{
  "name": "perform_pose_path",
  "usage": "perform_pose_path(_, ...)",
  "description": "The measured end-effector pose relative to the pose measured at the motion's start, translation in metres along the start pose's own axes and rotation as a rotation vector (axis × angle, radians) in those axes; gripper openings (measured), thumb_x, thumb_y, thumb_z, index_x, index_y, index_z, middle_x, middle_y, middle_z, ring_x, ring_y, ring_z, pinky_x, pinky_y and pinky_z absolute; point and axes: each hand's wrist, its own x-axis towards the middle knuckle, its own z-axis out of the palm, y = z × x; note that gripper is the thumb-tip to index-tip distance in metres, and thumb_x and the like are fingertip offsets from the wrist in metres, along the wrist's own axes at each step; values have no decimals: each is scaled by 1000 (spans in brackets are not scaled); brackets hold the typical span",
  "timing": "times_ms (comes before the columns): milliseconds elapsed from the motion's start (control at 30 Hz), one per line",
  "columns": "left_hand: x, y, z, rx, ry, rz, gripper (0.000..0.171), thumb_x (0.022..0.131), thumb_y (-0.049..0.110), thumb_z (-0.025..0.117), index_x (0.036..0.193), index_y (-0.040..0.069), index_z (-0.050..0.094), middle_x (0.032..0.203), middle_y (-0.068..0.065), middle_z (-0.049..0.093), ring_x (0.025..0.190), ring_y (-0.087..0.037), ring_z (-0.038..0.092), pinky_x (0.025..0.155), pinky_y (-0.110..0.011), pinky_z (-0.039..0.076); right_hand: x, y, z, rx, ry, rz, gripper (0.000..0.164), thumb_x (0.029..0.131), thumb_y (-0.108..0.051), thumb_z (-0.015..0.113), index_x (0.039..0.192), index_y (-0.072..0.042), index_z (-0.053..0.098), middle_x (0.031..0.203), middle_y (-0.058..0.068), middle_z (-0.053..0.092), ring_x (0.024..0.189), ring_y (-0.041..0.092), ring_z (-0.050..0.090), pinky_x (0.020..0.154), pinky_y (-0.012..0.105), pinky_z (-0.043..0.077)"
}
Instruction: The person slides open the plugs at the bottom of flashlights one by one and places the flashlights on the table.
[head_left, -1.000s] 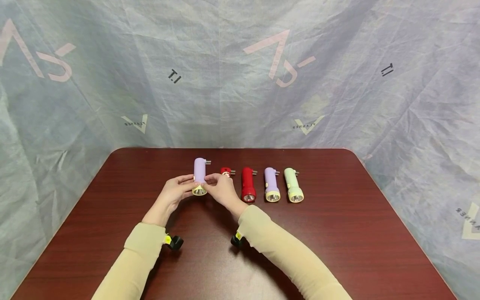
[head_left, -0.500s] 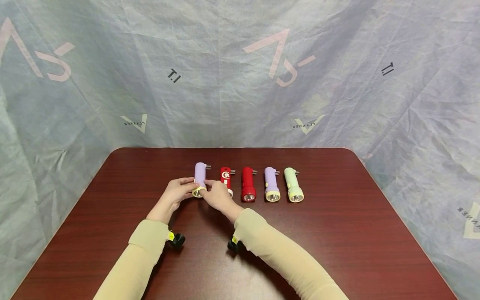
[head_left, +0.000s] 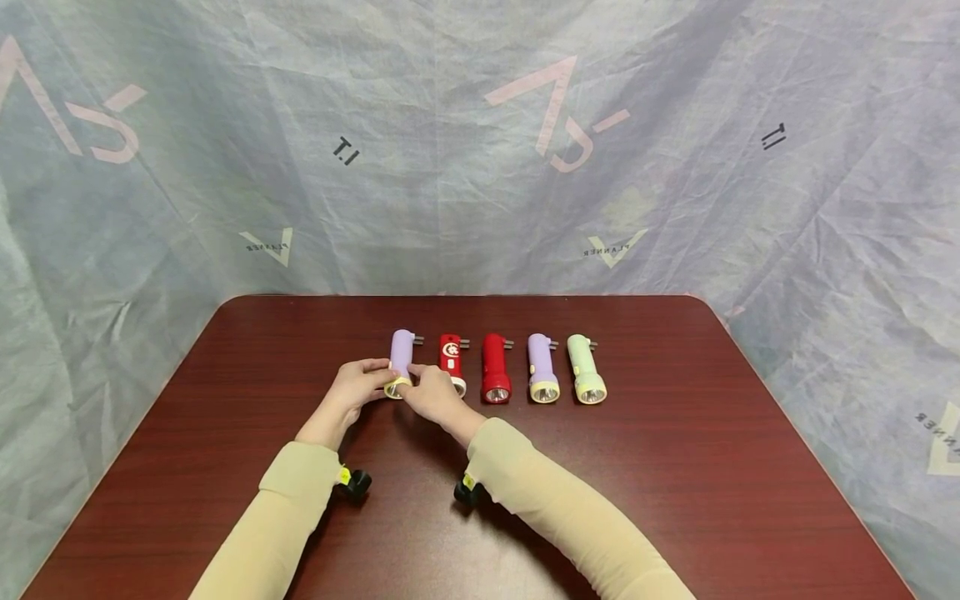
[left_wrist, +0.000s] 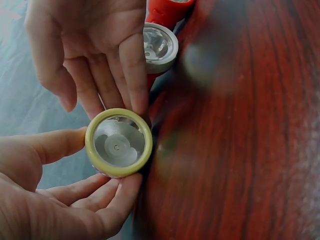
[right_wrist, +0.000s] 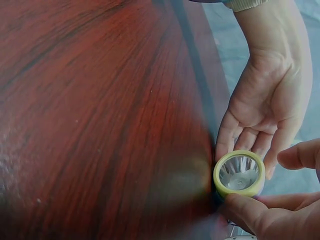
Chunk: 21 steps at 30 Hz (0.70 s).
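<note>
A light purple flashlight (head_left: 401, 350) with a yellow rim lies leftmost in a row on the dark red table, its plug prongs pointing right. My left hand (head_left: 355, 390) grips its head end from the left; the left wrist view shows thumb and fingers on opposite sides of the yellow rim (left_wrist: 91, 155). From the right, my right hand (head_left: 438, 396) touches the flashlight with fairly straight fingers, its thumb held apart in the right wrist view. Beside that hand lies a red-and-white flashlight (head_left: 451, 358), its lower part partly covered by the hand.
Further right in the row lie a red flashlight (head_left: 496, 367), a second purple flashlight (head_left: 541, 367) and a pale green flashlight (head_left: 585, 367). Behind the table (head_left: 675, 483) hangs a grey printed cloth (head_left: 438, 167), which also flanks both sides.
The leftmost purple flashlight has come down and slightly toward me, both hands staying on it. My right hand has shifted a little left, uncovering more of the red-and-white flashlight.
</note>
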Motion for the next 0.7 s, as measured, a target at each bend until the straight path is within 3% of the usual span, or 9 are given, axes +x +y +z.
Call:
perform_pose_path(200,-2,2,1,31,11,-3,53,91,10,61,136,-9,41,133,-27,48,89,-6,60,74,-21,55,-2,1,-2,5,-9,-17,48,85,-20,62,127,2,57,120,15,63,93,18,61,80,29,52)
perform_pose_path(433,-3,4,0,85,17,2,51,93,11,59,136,-10,41,132,-27,48,90,-10,61,77,-24,56,-4,0,-12,2,-46,-65,47,88,-22,61,130,0,55,122,13,63,110,20,62,89,29,51)
perform_pose_path(567,-4,8,0,144,17,-2,50,93,11,58,135,-10,42,132,-27,48,92,-13,61,78,-29,56,-7,-1,-26,50,-82,-108,45,90,-18,59,130,1,54,126,14,61,113,21,60,92,29,50)
perform_pose_path(700,-8,18,0,264,23,22,52,93,15,58,135,-9,42,135,-26,47,106,-25,58,84,-37,55,-12,-5,-51,19,-80,-172,42,90,-16,59,129,0,55,126,14,61,112,21,61,93,32,51)
